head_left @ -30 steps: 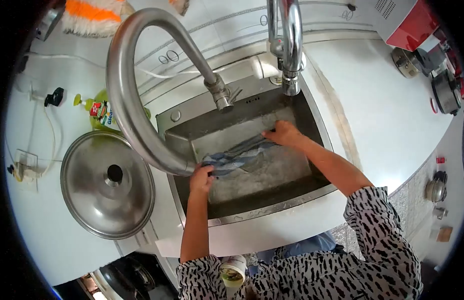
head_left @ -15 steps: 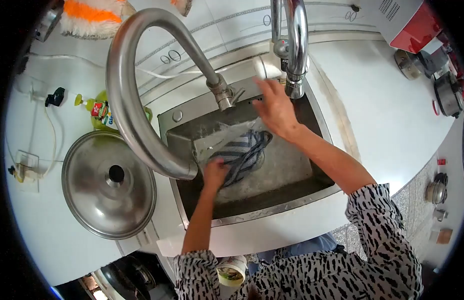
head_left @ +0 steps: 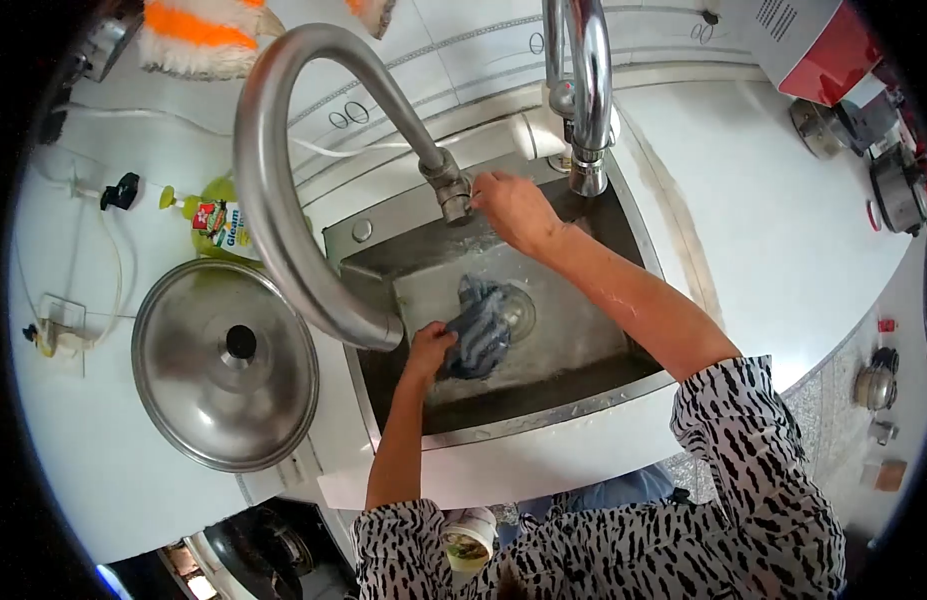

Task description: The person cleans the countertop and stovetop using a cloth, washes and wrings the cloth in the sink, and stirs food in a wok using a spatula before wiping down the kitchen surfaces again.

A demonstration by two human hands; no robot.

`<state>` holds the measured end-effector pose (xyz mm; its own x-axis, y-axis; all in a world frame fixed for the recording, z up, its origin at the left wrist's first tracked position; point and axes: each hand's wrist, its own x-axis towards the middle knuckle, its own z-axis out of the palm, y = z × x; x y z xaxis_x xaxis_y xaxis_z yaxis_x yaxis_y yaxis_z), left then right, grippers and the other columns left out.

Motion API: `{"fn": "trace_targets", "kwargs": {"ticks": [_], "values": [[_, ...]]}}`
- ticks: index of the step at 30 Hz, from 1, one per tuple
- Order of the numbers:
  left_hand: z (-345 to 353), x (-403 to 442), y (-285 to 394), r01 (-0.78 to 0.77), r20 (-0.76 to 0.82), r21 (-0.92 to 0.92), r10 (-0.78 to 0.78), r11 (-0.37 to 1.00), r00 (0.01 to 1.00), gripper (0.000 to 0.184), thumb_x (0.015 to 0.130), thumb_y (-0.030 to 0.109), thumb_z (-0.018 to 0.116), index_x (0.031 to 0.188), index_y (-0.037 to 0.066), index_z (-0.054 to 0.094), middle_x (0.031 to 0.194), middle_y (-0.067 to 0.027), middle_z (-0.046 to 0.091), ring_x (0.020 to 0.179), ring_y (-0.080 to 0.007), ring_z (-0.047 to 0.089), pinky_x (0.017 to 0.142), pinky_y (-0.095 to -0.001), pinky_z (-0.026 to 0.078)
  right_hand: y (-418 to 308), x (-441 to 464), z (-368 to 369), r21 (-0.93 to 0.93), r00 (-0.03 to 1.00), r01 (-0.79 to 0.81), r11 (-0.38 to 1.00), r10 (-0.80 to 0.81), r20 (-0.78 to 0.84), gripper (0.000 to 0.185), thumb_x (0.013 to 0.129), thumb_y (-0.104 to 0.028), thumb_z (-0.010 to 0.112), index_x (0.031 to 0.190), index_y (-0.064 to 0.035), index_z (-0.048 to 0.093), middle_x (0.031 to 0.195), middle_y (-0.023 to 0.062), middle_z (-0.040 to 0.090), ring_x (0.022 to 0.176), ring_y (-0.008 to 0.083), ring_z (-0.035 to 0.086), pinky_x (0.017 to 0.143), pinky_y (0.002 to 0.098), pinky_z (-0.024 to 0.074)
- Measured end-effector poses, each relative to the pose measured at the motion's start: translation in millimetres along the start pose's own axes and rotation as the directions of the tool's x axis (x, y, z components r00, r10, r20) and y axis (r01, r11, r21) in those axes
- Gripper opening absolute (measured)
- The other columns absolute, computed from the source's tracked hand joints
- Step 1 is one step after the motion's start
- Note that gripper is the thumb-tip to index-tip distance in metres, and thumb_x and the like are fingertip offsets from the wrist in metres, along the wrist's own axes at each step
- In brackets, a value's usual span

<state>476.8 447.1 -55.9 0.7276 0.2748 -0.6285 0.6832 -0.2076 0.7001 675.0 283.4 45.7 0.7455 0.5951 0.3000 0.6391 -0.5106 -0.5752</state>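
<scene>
A wet blue-grey striped cloth lies bunched in the steel sink, partly over the round drain. My left hand grips the cloth's left edge, fingers closed on it. Above the sink, my right hand has its fingers closed at the small lever of the brushed steel faucet; the lever is mostly hidden by the fingers. No stream of water can be made out below the faucet's valve.
A chrome faucet stands behind the sink, right of my right hand. Left of the sink are a domed pot lid and a green soap bottle. A red-and-white appliance and pots stand at the far right.
My right hand has moved left and down from beside the chrome faucet to the brushed faucet's lever, its fingers closing. The cloth has bunched up and uncovered part of the drain.
</scene>
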Motion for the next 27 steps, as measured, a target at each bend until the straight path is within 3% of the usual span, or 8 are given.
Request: {"fn": "trace_targets", "kwargs": {"ticks": [3, 10, 12, 16, 18, 22, 24, 27], "values": [[14, -44, 41, 0.130, 0.010, -0.603, -0.156, 0.787, 0.988, 0.017, 0.076, 0.007, 0.051, 0.093, 0.003, 0.055, 0.074, -0.0016, 0.056, 0.070, -0.0158, 0.056, 0.062, -0.0266, 0.044, 4, -4, 8, 0.031, 0.999, 0.040, 0.999, -0.039, -0.032, 0.012, 0.076, -0.010, 0.054, 0.084, -0.0024, 0.050, 0.078, 0.0172, 0.055, 0.072, 0.0372, 0.053, 0.063, 0.0431, 0.0427], [37, -41, 10, 0.095, 0.071, -0.852, -0.066, 0.515, 0.995, 0.025, 0.079, 0.013, 0.052, 0.102, 0.006, 0.049, 0.099, -0.0044, 0.054, 0.089, -0.0178, 0.052, 0.073, -0.0342, 0.045, -20, -16, -5, 0.020, 0.995, -0.019, 1.000, 0.021, -0.101, 0.016, 0.074, -0.008, 0.053, 0.089, -0.0037, 0.050, 0.079, 0.0172, 0.055, 0.071, 0.0380, 0.053, 0.063, 0.0430, 0.0427], [29, -51, 11, 0.030, 0.024, -0.888, -0.019, 0.458, 1.000, 0.019, 0.078, 0.015, 0.053, 0.095, 0.006, 0.052, 0.091, -0.0034, 0.055, 0.082, -0.0165, 0.053, 0.065, -0.0339, 0.046, -43, -31, -21, -0.180, 0.853, 0.091, 0.979, -0.170, -0.493, 0.020, 0.072, -0.008, 0.056, 0.090, -0.0031, 0.049, 0.081, 0.0187, 0.055, 0.073, 0.0388, 0.053, 0.064, 0.0431, 0.0427], [15, -57, -10, 0.084, -0.060, -0.892, -0.302, 0.444, 0.952, 0.015, 0.078, 0.018, 0.052, 0.089, 0.008, 0.052, 0.074, -0.0032, 0.056, 0.054, -0.0142, 0.053, 0.039, -0.0282, 0.037, -48, -87, 76, 0.054, 0.951, -0.147, 0.988, 0.126, 0.281, 0.020, 0.066, -0.012, 0.062, 0.082, -0.0031, 0.052, 0.067, 0.0166, 0.053, 0.058, 0.0379, 0.050, 0.057, 0.0419, 0.0431], [10, -68, -11, 0.037, -0.095, -0.908, -0.290, 0.418, 0.952, 0.016, 0.078, 0.007, 0.046, 0.092, 0.000, 0.051, 0.089, -0.0090, 0.055, 0.085, -0.0211, 0.055, 0.074, -0.0338, 0.045, 11, -111, 212, 0.296, 0.916, -0.094, 0.950, -0.034, 0.400, 0.008, 0.070, -0.014, 0.057, 0.072, -0.0066, 0.053, 0.060, 0.0137, 0.050, 0.051, 0.0321, 0.048, 0.051, 0.0394, 0.0416], [5, -87, -6, 0.010, -0.109, -0.941, -0.329, 0.338, 0.938, 0.014, 0.077, 0.008, 0.048, 0.089, 0.003, 0.051, 0.083, -0.0070, 0.054, 0.077, -0.0198, 0.054, 0.068, -0.0327, 0.045, -30, -80, 216, 0.578, 0.809, -0.168, 0.799, -0.224, 0.544, 0.007, 0.072, -0.013, 0.053, 0.067, -0.0088, 0.054, 0.059, 0.0111, 0.051, 0.052, 0.0268, 0.051, 0.048, 0.0385, 0.0406], [9, -72, -38, -0.027, -0.074, -0.974, -0.201, 0.227, 0.977, 0.010, 0.076, 0.009, 0.049, 0.086, 0.007, 0.050, 0.074, -0.0038, 0.051, 0.066, -0.0171, 0.052, 0.058, -0.0305, 0.043, -36, -80, 240, -0.165, 0.814, 0.554, 0.816, -0.573, -0.100, 0.008, 0.070, -0.013, 0.052, 0.064, -0.0096, 0.056, 0.056, 0.0083, 0.051, 0.050, 0.0228, 0.052, 0.046, 0.0386, 0.0394], [1, -86, -20, 0.010, -0.110, -0.937, -0.321, 0.349, 0.941, 0.009, 0.077, 0.010, 0.049, 0.086, 0.008, 0.049, 0.073, -0.0024, 0.047, 0.067, -0.0148, 0.050, 0.053, -0.0288, 0.039, 82, -108, 418, -0.185, 0.636, 0.724, 0.665, -0.538, 0.553, 0.009, 0.066, -0.016, 0.055, 0.063, -0.0096, 0.060, 0.061, 0.0074, 0.055, 0.059, 0.0260, 0.056, 0.054, 0.0356, 0.0426]]}}
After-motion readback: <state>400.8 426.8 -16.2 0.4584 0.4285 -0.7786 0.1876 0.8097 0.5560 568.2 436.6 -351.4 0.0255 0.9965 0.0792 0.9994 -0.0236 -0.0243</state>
